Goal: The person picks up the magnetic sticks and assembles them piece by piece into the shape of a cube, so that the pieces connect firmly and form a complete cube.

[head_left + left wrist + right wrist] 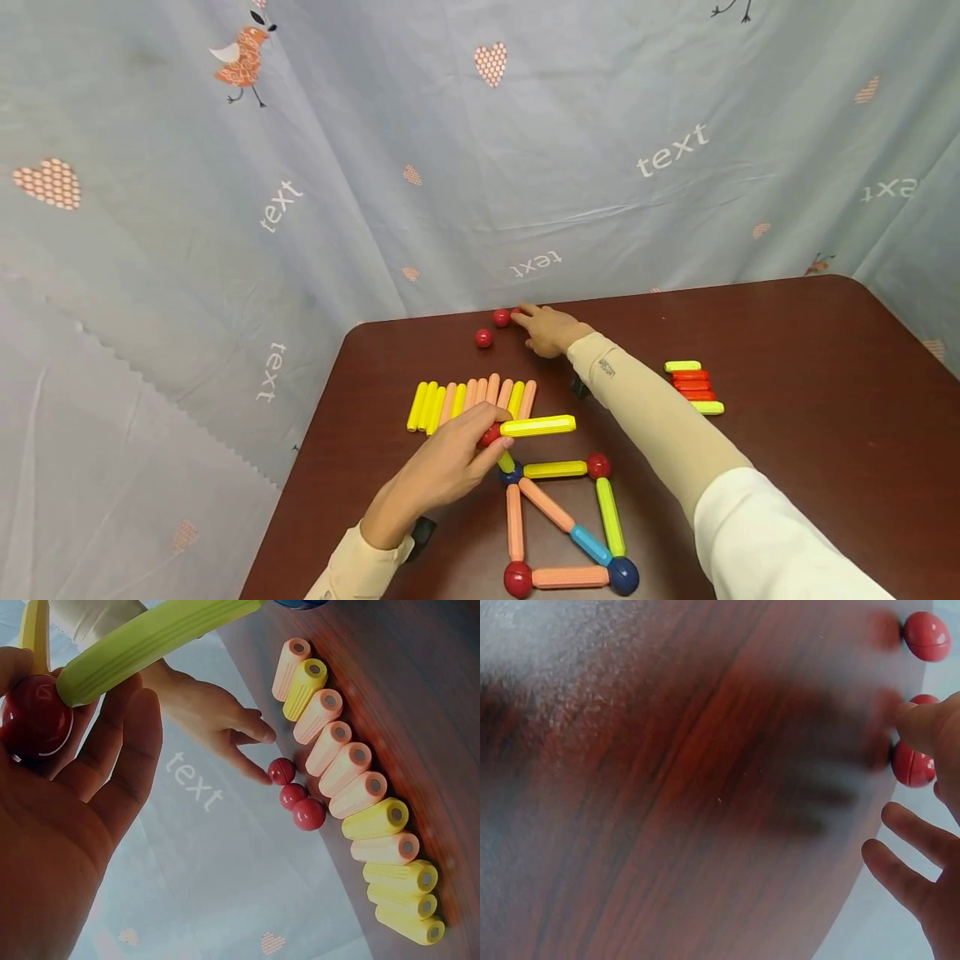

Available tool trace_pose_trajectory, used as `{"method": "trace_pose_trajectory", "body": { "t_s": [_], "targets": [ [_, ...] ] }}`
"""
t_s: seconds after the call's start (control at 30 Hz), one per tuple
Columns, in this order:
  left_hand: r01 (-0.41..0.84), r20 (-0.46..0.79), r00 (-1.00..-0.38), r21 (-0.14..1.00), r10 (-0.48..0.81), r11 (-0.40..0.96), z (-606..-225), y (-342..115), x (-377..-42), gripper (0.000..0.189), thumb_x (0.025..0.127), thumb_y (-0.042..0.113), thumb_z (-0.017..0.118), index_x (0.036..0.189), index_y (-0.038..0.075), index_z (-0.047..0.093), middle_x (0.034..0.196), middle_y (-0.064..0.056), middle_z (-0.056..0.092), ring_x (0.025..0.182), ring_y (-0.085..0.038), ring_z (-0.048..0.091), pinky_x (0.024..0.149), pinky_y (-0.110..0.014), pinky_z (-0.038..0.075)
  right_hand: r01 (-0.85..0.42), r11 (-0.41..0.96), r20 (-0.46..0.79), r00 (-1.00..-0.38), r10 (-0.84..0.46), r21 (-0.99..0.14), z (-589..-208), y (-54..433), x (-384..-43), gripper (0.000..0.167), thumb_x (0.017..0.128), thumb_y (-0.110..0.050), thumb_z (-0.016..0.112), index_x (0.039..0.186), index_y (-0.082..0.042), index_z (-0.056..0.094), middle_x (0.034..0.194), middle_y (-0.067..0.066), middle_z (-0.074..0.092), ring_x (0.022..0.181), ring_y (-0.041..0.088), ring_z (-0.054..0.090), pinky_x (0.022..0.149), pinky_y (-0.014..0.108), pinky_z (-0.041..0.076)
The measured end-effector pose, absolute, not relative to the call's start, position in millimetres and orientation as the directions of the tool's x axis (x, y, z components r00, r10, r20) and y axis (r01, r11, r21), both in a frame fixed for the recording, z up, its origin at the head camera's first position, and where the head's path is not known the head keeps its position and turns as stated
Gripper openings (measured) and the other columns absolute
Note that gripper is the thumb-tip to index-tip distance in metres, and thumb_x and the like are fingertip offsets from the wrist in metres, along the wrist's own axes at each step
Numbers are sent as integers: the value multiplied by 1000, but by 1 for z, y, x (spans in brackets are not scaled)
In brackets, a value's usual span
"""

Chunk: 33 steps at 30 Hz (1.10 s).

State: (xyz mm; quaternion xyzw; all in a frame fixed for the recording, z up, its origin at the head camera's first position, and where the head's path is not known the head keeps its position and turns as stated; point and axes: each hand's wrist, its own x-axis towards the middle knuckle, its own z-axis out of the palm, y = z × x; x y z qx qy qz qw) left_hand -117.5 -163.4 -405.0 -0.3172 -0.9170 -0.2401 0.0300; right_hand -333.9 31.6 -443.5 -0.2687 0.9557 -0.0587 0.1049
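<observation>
My left hand (448, 461) grips a red ball (37, 720) between thumb and fingers. A yellow stick (543, 426) juts rightward from this ball, and a yellow-green stick (150, 649) runs from it towards a blue ball (511, 473). That blue ball is a corner of a flat frame of sticks and balls, crossed by a pink and blue diagonal (591, 545). At the table's back edge my right hand (551, 329) reaches, fingers extended, to one of three loose red balls (913, 765). Its fingertips are at the ball; whether they pinch it is hidden.
A row of pink and yellow sticks (451, 400) lies behind my left hand. Several red sticks with yellow-green ones (693, 386) form a small group on the right. The brown table (795, 433) meets a printed curtain (450, 208) at the back.
</observation>
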Motion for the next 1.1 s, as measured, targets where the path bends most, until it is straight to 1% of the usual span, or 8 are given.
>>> {"method": "trace_pose_trajectory", "body": {
  "t_s": [0.13, 0.3, 0.37, 0.5, 0.67, 0.73, 0.93, 1.1],
  "targets": [
    [592, 207, -800, 423, 563, 686, -405, -164, -117, 24, 98, 22, 69, 119, 13, 61, 99, 6, 59, 87, -7, 53, 74, -21, 46, -506, 849, -141, -839, -526, -154, -447, 29, -335, 58, 105, -26, 56, 158, -16, 36, 165, 12, 29, 146, 36, 41, 118, 47, 40],
    [596, 205, -797, 422, 568, 683, -405, -165, -117, 24, 99, 25, 68, 118, 13, 60, 97, 6, 57, 86, -7, 53, 72, -20, 45, -509, 845, -42, -852, -522, -162, -446, 31, -335, 44, 102, -25, 61, 141, -9, 51, 142, 16, 47, 130, 33, 55, 107, 45, 48],
    [602, 210, -792, 422, 573, 678, -405, -165, -117, 24, 99, 26, 68, 118, 13, 60, 96, 6, 57, 85, -7, 52, 71, -19, 45, -515, 840, -25, -850, -527, -169, -445, 32, -336, 44, 101, -24, 62, 141, -9, 52, 142, 16, 48, 130, 33, 55, 107, 45, 49],
    [611, 220, -786, 424, 578, 669, -406, -165, -118, 24, 99, 25, 68, 117, 13, 60, 95, 6, 56, 84, -7, 52, 70, -19, 44, -525, 835, -66, -839, -541, -164, -450, 34, -336, 48, 102, -21, 62, 148, -16, 51, 147, 14, 48, 130, 29, 57, 109, 43, 49],
    [613, 220, -783, 430, 581, 663, -406, -164, -118, 24, 99, 25, 69, 117, 12, 60, 95, 6, 56, 84, -7, 52, 70, -18, 45, -556, 821, -97, -817, -568, -129, -457, 37, -333, 43, 100, -18, 65, 143, -17, 57, 131, 11, 60, 115, 24, 64, 103, 39, 53],
    [613, 218, -783, 430, 583, 662, -406, -164, -118, 25, 98, 25, 69, 118, 12, 61, 95, 6, 56, 84, -7, 52, 70, -19, 46, -561, 817, -87, -815, -574, -130, -458, 39, -331, 44, 99, -19, 67, 142, -17, 58, 129, 10, 61, 115, 24, 64, 102, 39, 53],
    [610, 215, -785, 432, 581, 665, -405, -164, -118, 25, 99, 25, 69, 118, 11, 61, 93, 6, 56, 83, -7, 52, 70, -19, 46, -600, 776, 7, -792, -610, -195, -450, 53, -308, 44, 96, -23, 72, 138, -13, 62, 127, 10, 65, 117, 26, 63, 104, 42, 52],
    [610, 221, -787, 422, 576, 671, -406, -163, -120, 26, 98, 24, 69, 118, 11, 60, 97, 5, 58, 85, -8, 53, 71, -20, 47, -636, 724, 109, -766, -633, -267, -437, 81, -273, 42, 92, -25, 78, 130, -12, 66, 119, 8, 68, 107, 23, 63, 97, 41, 55]
  ]
}}
